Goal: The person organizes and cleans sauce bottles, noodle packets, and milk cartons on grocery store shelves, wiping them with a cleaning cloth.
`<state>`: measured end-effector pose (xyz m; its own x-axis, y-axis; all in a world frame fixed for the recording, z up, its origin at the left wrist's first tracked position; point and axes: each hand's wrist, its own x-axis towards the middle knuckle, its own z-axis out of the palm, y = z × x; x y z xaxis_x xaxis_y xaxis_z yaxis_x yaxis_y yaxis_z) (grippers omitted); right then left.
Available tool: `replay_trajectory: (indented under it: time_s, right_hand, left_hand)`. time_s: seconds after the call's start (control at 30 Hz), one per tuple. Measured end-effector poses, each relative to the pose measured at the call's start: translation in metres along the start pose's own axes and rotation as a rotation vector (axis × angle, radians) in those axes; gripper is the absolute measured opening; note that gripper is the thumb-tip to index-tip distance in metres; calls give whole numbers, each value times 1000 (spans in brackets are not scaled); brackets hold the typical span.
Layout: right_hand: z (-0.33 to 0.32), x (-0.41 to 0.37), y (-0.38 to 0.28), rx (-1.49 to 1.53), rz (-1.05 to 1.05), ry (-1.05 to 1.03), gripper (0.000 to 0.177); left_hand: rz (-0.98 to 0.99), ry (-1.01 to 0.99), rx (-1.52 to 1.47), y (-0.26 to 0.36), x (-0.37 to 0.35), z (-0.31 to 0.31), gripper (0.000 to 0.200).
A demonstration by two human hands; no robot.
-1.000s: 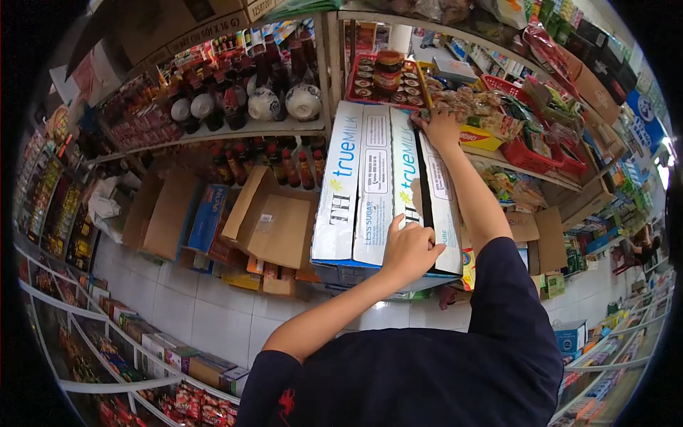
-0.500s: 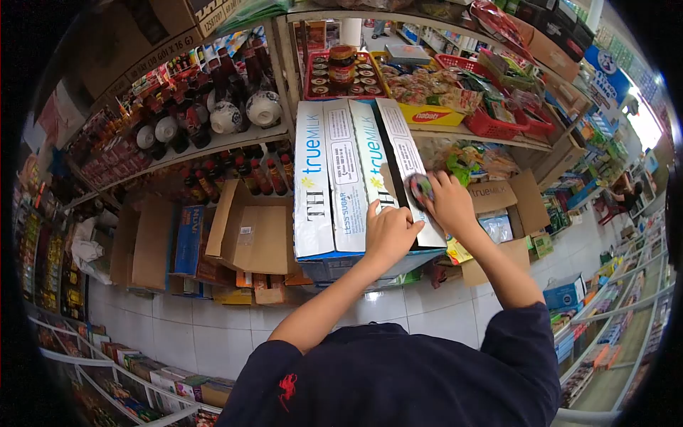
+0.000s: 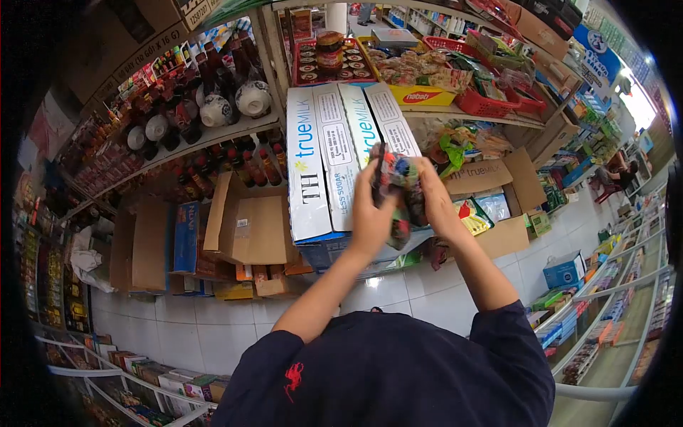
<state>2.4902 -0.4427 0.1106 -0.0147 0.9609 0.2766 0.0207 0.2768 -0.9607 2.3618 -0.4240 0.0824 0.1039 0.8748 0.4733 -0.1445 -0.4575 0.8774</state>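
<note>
A multicoloured snack packet hangs between both hands above a stack of white-and-blue "true MILK" cartons. My left hand grips the packet's left edge. My right hand holds its right side, fingers wrapped over it. The cartons lean against a shelf in front of me. Behind them on the shelf stand a red tray of jars and a yellow box of snack packets.
Bottles and round white jugs fill the shelf at left. Open cardboard boxes sit on the white tile floor below. Red baskets and more boxes line the shelves at right. Glass display racks flank the aisle.
My right hand came back from the far shelf with a packet. Both hands lifted off the cartons and now hold the packet between them.
</note>
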Motion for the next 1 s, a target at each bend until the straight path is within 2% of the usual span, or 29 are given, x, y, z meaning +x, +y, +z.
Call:
replay_trajectory:
  time_s: [0.07, 0.13, 0.2, 0.23, 0.3, 0.33, 0.37, 0.4, 0.47, 0.5, 0.6, 0.63, 0.67, 0.73, 0.8, 0.87, 1.0]
  right_hand:
    - [-10, 5, 5, -833, -339, 88, 42]
    - [-8, 5, 13, -975, -162, 40, 44]
    - [-3, 3, 30, -1010, -90, -116, 49]
    - [1, 1, 37, -1045, -74, -179, 58]
    - [1, 3, 33, -953, -75, -163, 62]
    - [0, 4, 32, -865, -79, -142, 67]
    - [-4, 4, 35, -791, -21, -138, 79]
    - [-4, 2, 33, -790, -20, -138, 79]
    - [-5, -3, 27, -444, 8, -107, 91]
    - [-8, -4, 31, -507, -20, -139, 100]
    - [-9, -9, 23, -672, -105, -231, 105]
    - [-10, -11, 15, -735, -96, -310, 113]
    - [-11, -13, 20, -738, -97, -309, 113]
    - [-11, -13, 31, -545, -95, -214, 111]
    - [-10, -12, 31, -584, -118, -203, 115]
    - [-9, -10, 28, -434, -53, -163, 118]
    - [-10, -9, 33, -491, -73, -123, 124]
  left_hand:
    - [40, 98, 90, 0, 14, -23, 46]
    - [52, 169, 108, 7, 30, -44, 42]
    - [118, 159, 255, 11, 47, -65, 43]
    - [164, 117, 323, 15, 54, -72, 43]
    - [277, 25, 422, 13, 63, -79, 43]
    - [273, 25, 424, 10, 61, -79, 43]
    - [279, -168, 466, 7, 60, -77, 41]
    - [284, -361, 504, 6, 59, -73, 40]
    - [303, -518, 498, 11, 52, -62, 40]
    - [371, -529, 561, 7, 50, -58, 38]
    - [484, -569, 666, 3, 46, -55, 34]
    - [543, -579, 710, 3, 47, -55, 32]
    - [546, -578, 708, 1, 49, -56, 32]
    - [454, -714, 606, 0, 49, -57, 30]
    - [443, -745, 554, 4, 47, -57, 23]
    - [467, -897, 437, 8, 43, -58, 21]
    - [474, -915, 466, 9, 38, -55, 19]
